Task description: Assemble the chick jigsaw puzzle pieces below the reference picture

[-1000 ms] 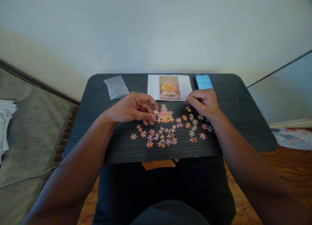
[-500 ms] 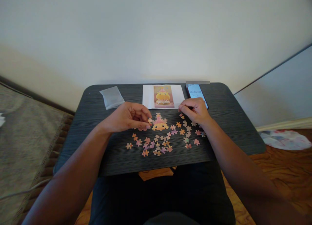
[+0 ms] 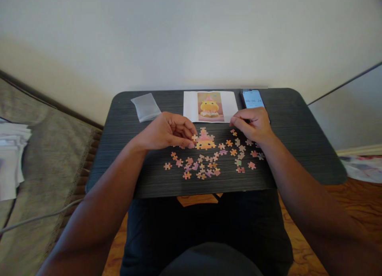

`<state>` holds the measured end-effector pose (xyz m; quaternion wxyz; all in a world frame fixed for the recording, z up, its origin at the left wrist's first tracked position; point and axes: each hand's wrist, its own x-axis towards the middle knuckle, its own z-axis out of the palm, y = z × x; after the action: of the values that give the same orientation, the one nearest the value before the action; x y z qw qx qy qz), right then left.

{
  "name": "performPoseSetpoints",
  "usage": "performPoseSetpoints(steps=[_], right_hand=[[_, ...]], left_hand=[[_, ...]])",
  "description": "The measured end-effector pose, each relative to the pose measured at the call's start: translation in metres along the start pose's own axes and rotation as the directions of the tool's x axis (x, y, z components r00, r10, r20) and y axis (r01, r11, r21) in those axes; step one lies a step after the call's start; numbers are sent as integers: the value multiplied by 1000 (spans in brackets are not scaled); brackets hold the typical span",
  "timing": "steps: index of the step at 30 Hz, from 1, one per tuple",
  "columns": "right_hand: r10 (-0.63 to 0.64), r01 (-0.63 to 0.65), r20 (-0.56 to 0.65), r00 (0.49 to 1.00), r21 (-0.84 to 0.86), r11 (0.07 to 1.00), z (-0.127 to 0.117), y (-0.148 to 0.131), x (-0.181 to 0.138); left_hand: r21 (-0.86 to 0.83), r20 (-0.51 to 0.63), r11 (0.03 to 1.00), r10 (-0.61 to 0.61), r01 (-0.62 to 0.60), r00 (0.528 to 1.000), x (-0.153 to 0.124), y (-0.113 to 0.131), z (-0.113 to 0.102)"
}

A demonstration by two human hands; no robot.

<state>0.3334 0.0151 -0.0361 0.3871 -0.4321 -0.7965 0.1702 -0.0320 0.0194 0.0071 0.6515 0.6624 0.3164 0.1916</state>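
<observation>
My left hand [image 3: 173, 132] is closed in a loose pinch on a small puzzle piece [image 3: 194, 138], at the left edge of the joined puzzle section [image 3: 205, 142]. That section shows a pink hat and the top of a yellow face with two eyes. Whether the piece touches it, I cannot tell. My right hand [image 3: 253, 124] rests by the lower right corner of the printed sheet [image 3: 191, 106], thumb and fingertips together; what they hold, if anything, is hidden. Close below lies an orange-pink piece [image 3: 233, 132]. Several loose pieces [image 3: 202, 168] are scattered nearer me and to the right.
A clear plastic bag [image 3: 146, 107] lies at the back left of the dark table [image 3: 116, 156]. Partly behind my right hand is a phone [image 3: 252, 98] with a running timer. The wall stands directly behind; papers [image 3: 10, 156] lie on a couch at left.
The whole view has shifted, so the table sits higher and further right in the picture. Both hands keep nearly the same places over the table, and the phone's timer has advanced.
</observation>
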Motion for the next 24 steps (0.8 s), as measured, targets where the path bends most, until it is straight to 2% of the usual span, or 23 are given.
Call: performPoseSetpoints(steps=[24], right_hand=[[57,-57,12,998,-22,998,-1,-3,0]], left_hand=[[47,-1,998,-30,30,1000,0,0,-2]])
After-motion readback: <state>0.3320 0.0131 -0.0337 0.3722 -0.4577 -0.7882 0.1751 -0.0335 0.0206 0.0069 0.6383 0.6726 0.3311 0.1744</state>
